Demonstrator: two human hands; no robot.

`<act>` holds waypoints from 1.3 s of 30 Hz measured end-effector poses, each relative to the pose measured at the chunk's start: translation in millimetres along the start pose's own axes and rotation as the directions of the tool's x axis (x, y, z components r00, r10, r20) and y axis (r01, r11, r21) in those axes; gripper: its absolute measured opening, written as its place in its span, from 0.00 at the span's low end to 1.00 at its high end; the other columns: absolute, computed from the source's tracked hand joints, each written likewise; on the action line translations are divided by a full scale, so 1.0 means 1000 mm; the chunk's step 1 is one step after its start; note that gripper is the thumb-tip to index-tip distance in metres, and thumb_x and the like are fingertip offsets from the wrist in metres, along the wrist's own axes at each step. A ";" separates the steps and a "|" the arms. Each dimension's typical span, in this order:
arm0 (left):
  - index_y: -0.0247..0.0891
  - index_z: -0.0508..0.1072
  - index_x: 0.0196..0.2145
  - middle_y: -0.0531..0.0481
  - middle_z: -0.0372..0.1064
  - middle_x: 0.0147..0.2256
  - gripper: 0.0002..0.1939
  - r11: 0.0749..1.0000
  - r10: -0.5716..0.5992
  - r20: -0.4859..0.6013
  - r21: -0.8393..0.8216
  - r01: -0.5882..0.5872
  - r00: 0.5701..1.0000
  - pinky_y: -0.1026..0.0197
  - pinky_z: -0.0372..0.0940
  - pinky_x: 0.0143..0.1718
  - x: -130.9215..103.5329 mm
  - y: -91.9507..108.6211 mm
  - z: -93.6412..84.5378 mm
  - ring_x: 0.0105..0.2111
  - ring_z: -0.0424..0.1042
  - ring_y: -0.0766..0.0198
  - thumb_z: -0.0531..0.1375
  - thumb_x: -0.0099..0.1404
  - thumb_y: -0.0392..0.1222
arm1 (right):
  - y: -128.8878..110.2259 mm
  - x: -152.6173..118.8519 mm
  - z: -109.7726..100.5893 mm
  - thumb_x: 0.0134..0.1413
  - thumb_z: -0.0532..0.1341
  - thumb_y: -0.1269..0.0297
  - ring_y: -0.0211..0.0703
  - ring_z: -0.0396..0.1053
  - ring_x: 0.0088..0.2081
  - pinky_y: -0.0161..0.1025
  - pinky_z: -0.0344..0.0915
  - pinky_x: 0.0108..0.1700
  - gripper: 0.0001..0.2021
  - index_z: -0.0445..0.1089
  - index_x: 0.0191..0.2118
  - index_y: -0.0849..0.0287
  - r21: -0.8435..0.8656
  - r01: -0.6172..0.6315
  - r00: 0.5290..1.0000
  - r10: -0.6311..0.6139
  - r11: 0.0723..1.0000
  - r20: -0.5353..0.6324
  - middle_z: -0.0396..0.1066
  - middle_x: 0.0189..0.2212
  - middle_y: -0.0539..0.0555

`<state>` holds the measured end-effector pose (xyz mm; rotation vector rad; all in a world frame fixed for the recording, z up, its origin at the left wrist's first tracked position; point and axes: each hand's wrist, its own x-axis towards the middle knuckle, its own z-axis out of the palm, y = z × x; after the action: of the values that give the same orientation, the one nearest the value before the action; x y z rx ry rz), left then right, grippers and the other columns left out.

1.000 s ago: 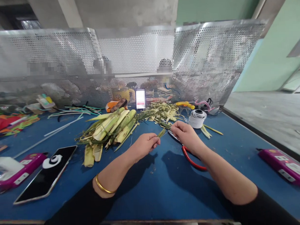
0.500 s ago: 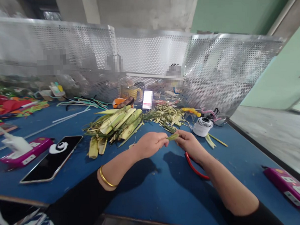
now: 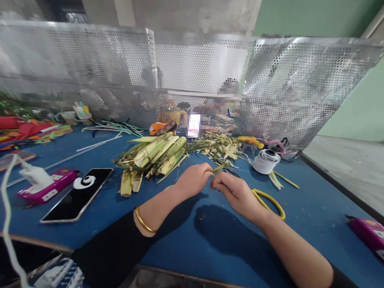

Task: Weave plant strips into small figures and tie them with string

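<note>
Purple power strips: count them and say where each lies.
2. One purple power strip lies at the left, beside the phone; the second power strip is at the right, cut off by the frame. Others may be hidden.

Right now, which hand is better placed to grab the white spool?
Right, I'd judge. The right hand is nearer the white spool, which sits beyond it to the right. The left hand is farther off and appears to hold the green leaf piece.
</note>
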<state>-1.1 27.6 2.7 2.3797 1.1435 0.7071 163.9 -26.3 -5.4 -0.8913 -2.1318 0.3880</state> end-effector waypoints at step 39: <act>0.39 0.68 0.29 0.48 0.71 0.29 0.10 0.999 0.001 -0.079 -0.036 -0.004 0.997 0.62 0.55 0.33 -0.004 0.009 0.003 0.32 0.68 0.59 0.50 0.65 0.40 | -0.004 -0.004 0.012 0.60 0.49 0.73 0.41 0.62 0.30 0.37 0.58 0.33 0.09 0.60 0.30 0.55 -0.243 -0.026 0.988 -0.013 0.970 -0.157 0.66 0.28 0.53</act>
<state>3.7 18.6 3.7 2.3421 1.1502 0.8219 155.1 -31.6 -13.3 -1.0319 -2.0582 0.0535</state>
